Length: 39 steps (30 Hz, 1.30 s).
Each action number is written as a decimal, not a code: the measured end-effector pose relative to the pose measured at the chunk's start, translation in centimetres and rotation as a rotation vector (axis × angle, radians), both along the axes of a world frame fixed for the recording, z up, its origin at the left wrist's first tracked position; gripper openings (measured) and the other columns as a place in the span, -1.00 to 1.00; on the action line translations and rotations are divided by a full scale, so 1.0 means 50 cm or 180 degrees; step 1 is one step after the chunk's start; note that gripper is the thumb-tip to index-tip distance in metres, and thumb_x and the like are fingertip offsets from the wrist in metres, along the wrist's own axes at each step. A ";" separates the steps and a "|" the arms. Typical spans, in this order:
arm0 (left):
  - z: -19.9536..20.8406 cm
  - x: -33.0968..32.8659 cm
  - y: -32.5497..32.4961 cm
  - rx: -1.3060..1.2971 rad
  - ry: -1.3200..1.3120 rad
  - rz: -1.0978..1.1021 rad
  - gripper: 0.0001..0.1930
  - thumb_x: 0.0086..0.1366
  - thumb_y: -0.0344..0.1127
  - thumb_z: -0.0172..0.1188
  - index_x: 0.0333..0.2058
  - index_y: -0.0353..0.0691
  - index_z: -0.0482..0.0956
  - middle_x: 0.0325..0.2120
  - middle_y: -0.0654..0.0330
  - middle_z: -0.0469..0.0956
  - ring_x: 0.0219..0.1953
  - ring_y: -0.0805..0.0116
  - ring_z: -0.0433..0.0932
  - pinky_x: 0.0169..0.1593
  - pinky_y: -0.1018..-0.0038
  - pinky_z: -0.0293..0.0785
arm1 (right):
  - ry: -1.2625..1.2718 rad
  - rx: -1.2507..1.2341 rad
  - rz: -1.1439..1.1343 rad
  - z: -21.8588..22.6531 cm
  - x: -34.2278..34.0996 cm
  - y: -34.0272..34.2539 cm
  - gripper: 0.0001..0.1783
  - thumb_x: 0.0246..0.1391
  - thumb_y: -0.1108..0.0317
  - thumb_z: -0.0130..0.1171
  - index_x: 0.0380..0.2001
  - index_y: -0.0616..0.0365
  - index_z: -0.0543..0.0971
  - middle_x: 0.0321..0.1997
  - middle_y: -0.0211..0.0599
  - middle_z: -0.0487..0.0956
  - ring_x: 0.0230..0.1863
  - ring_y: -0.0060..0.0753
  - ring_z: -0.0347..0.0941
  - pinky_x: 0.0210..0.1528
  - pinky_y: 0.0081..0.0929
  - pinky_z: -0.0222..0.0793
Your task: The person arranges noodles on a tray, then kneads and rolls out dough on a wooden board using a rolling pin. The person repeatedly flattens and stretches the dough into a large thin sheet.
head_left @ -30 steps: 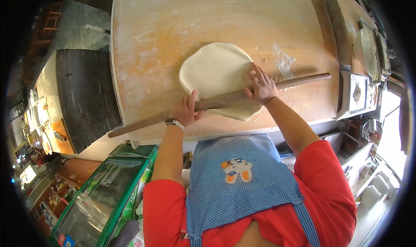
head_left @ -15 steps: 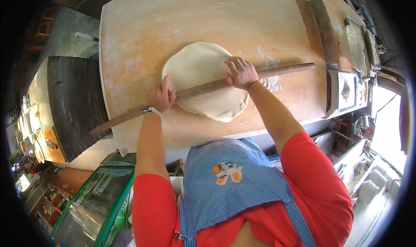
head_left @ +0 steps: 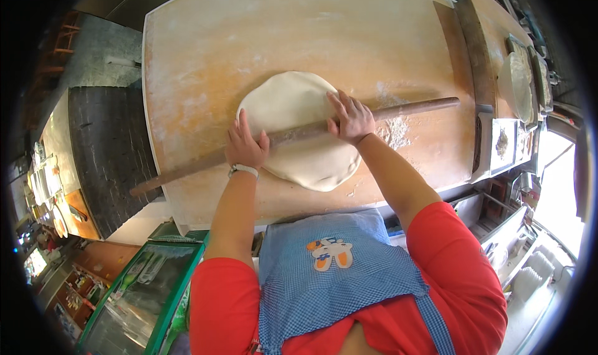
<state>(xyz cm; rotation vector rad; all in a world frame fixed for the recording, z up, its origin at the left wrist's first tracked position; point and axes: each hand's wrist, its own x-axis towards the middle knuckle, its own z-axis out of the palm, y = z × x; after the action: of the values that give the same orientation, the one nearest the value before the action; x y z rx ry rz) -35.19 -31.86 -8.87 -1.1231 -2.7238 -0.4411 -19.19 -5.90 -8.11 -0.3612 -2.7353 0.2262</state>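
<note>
A round, pale sheet of dough (head_left: 289, 96) lies on the floured wooden board. Across its middle runs a long, thin wooden rolling pin (head_left: 411, 107), slanting from lower left to upper right. My left hand (head_left: 246, 146) rests on the pin at the dough's left edge, fingers stretched forward and thumb apart. At the dough's right edge, my right hand (head_left: 353, 119) presses on the pin with its fingers extended and spread. Both palms bear on the pin from above and are not wrapped round it. My palms hide short lengths of the pin.
Loose flour (head_left: 393, 132) lies right of the dough on the board (head_left: 280, 28). A dark ledge (head_left: 471, 49) borders the board at the right, with trays (head_left: 501, 140) beyond. A black surface (head_left: 112, 155) adjoins the left side. A green-framed glass case (head_left: 146, 286) stands at lower left.
The pin has rolled slightly away from me over the dough, and both hands have moved forward with it. My right fingers, curled before, are now stretched out. The whole view has shifted a little.
</note>
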 end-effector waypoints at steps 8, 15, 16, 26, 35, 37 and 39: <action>0.000 -0.124 0.023 -0.0127 -0.0076 -0.1359 -0.10 0.12 0.03 0.23 0.33 -0.35 0.11 -0.43 0.02 0.48 -0.44 0.07 0.49 -0.38 0.26 0.50 | 0.0069 -0.0056 -0.0012 0.005 -0.071 0.027 -0.31 -0.10 -0.01 0.23 0.15 -0.07 0.45 -0.14 -0.28 0.54 -0.23 -0.22 0.54 -0.21 -0.31 0.51; -0.016 -0.200 0.051 -0.0315 -0.0389 -0.1755 -0.12 0.12 0.01 0.24 0.33 -0.30 0.14 -0.62 0.05 0.49 -0.52 0.06 0.52 -0.45 0.21 0.49 | -0.0098 -0.0110 -0.0250 0.001 -0.118 0.048 -0.39 -0.12 -0.04 0.26 0.03 -0.09 0.50 -0.41 -0.31 0.56 -0.37 -0.19 0.56 -0.34 -0.31 0.51; -0.012 -0.209 0.055 -0.0314 -0.0337 -0.1765 -0.14 0.12 0.00 0.24 0.33 -0.28 0.17 -0.64 0.05 0.49 -0.53 0.05 0.52 -0.47 0.20 0.48 | -0.0147 -0.0103 -0.0313 -0.003 -0.125 0.050 -0.41 -0.09 -0.03 0.25 0.04 -0.09 0.50 -0.41 -0.31 0.58 -0.35 -0.20 0.57 -0.33 -0.31 0.51; -0.037 -0.117 0.135 -0.0026 0.0553 0.0154 -0.39 0.19 0.14 0.14 0.02 -0.27 0.45 -0.21 -0.04 0.51 -0.17 0.00 0.52 -0.15 0.11 0.48 | -0.1210 -0.0652 -0.1105 0.005 -0.128 0.033 -0.65 0.18 0.03 -0.05 -0.16 0.03 0.50 -0.37 -0.10 0.67 -0.31 0.00 0.61 -0.22 -0.09 0.48; -0.008 0.053 0.149 -0.0045 0.0537 -0.0761 -0.31 0.17 0.10 0.11 0.22 -0.14 0.37 -0.04 -0.06 0.49 -0.06 -0.06 0.51 0.02 0.03 0.43 | -0.0499 -0.0531 -0.1517 -0.007 0.126 -0.090 -0.49 0.14 0.09 0.06 0.12 0.04 0.44 -0.25 -0.19 0.55 -0.17 -0.13 0.51 -0.11 -0.21 0.45; -0.017 0.038 0.160 0.0028 0.0505 -0.0820 -0.30 0.15 0.08 0.11 0.26 -0.04 0.35 -0.07 -0.02 0.51 -0.09 0.00 0.53 -0.06 0.07 0.49 | -0.0598 -0.0579 -0.1392 -0.008 0.109 -0.077 -0.39 0.12 0.06 0.08 0.22 0.03 0.39 -0.20 -0.16 0.48 -0.13 -0.10 0.47 -0.08 -0.22 0.45; -0.020 0.019 0.166 0.0013 0.0320 -0.0871 -0.30 0.15 0.08 0.11 0.26 -0.04 0.36 -0.10 0.00 0.52 -0.14 0.03 0.55 -0.17 0.12 0.53 | -0.0635 -0.0654 -0.1268 -0.005 0.090 -0.066 -0.37 0.12 0.04 0.09 0.24 0.02 0.37 -0.14 -0.15 0.47 -0.09 -0.09 0.46 -0.06 -0.21 0.46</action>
<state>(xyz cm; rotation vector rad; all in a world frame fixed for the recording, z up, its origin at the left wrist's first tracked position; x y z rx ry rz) -34.24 -23.57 -9.87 -1.4820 -2.4912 -0.4126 -14.67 -9.23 -8.38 -1.0205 -2.7606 0.3796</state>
